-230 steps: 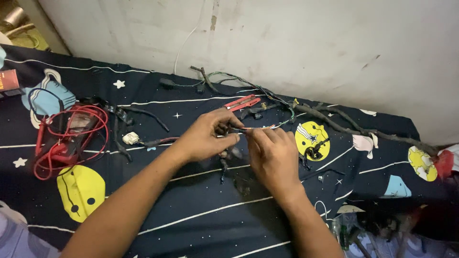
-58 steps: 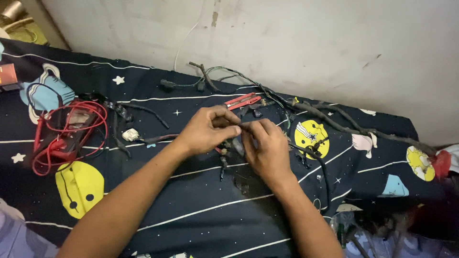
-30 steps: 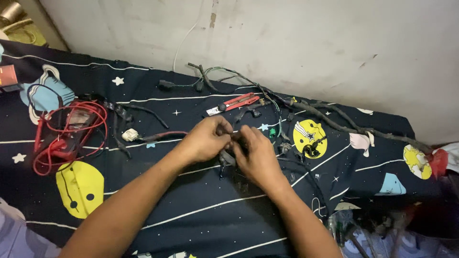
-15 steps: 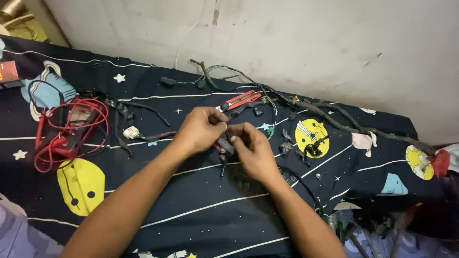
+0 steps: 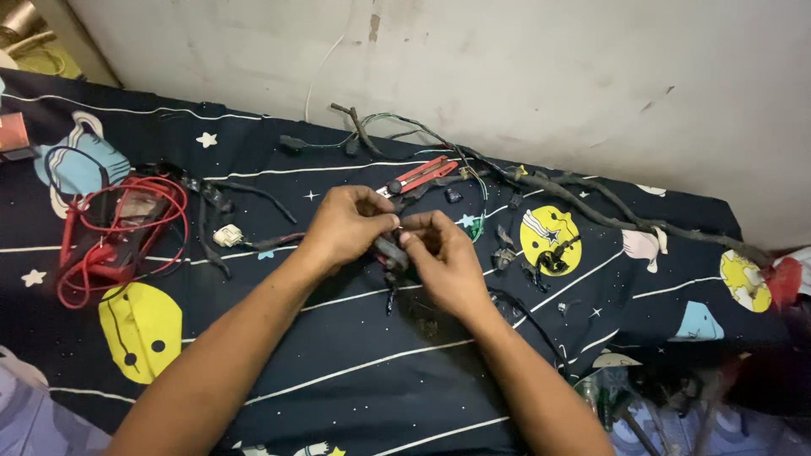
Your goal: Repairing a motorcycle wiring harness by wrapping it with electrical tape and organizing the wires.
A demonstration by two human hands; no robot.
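Both hands, left [image 5: 346, 226] and right [image 5: 439, 257], pinched shut on plug [image 5: 390, 252]: light, stiff, best held by body; cutter [image 5: 418, 175] at twelve o'clock.

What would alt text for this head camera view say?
Two bare hands, left hand and right hand, pinch a small black connector above a dark space-print cloth. A wiring harness, red cutter and red-leaded meter lie around.
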